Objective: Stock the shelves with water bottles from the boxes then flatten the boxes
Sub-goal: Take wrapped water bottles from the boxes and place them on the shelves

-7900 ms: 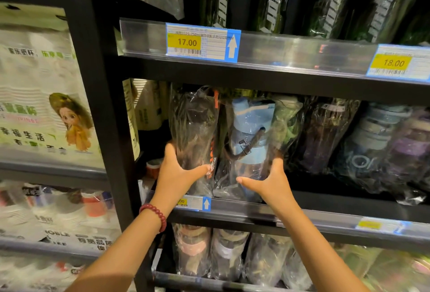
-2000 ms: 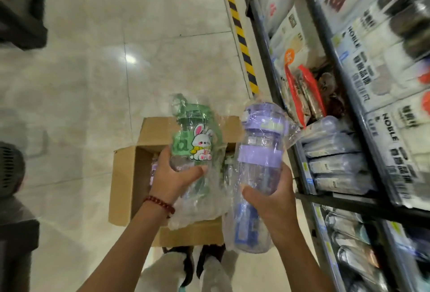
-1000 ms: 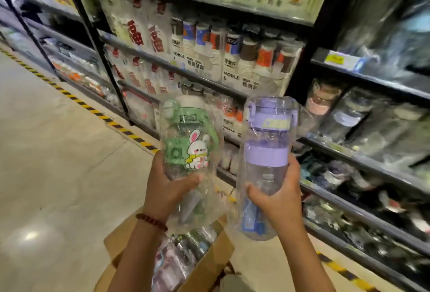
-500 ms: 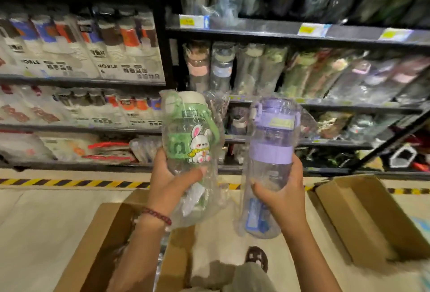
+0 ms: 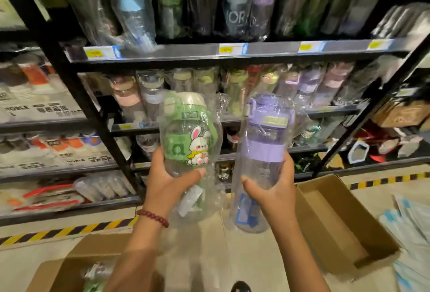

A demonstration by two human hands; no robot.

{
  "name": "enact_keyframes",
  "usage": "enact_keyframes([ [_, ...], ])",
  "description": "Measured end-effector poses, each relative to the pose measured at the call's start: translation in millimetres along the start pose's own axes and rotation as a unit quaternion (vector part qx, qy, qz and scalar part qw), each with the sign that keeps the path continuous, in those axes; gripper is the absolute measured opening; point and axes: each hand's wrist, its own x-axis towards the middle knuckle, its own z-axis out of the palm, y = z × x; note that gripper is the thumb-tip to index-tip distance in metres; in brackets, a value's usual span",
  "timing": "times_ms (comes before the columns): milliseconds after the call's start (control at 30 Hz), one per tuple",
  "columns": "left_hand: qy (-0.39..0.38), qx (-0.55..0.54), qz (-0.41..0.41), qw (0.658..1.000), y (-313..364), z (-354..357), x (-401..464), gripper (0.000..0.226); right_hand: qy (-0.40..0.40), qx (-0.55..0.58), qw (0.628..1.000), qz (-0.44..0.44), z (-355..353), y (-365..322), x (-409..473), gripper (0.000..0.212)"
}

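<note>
Head view shows the left hand [image 5: 167, 182] gripping a green bottle [image 5: 188, 142] and the right hand [image 5: 272, 189] gripping a purple bottle [image 5: 263, 149], both upright in plastic wrap before the shelves [image 5: 232, 51], not yet placed. The near box [image 5: 62, 273] holds more bottles, and the other box [image 5: 337, 224] stands unflattened, so much remains.

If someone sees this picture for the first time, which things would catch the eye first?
Two plastic-wrapped bottles held up at the centre: the left hand grips a green bottle with a rabbit picture, the right hand a purple bottle. Behind stand dark shelves crowded with bottles.
</note>
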Motion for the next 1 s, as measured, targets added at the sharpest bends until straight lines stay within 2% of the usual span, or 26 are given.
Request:
enact_keyframes([
  [267, 0.028, -0.020, 0.008, 0.999, 1.8, 75.6, 39.1, 0.069, -0.021, -0.010, 1.000, -0.019, -42.4, 25.0, 75.5, 0.095],
  [433, 0.043, -0.024, 0.042, 0.998, 20.0, 96.9, 78.8, 0.072, -0.028, 0.027, 0.998, -0.044, -42.2, 16.8, 126.6, 0.094],
  [767, 0.067, 0.004, 0.088, 0.994, 61.0, 92.5, 197.0, 0.061, -0.035, 0.025, 0.993, -0.110, 8.8, -25.3, 240.5, 0.084],
  [867, 0.066, -0.009, 0.110, 0.992, 78.6, 87.1, 242.4, 0.067, -0.026, 0.027, 0.991, -0.126, 30.6, -43.2, 273.1, 0.086],
  [1000, 0.057, 0.016, 0.139, 0.989, 96.3, 77.0, 291.0, 0.057, -0.022, 0.052, 0.989, -0.133, 64.2, -64.1, 315.1, 0.087],
])
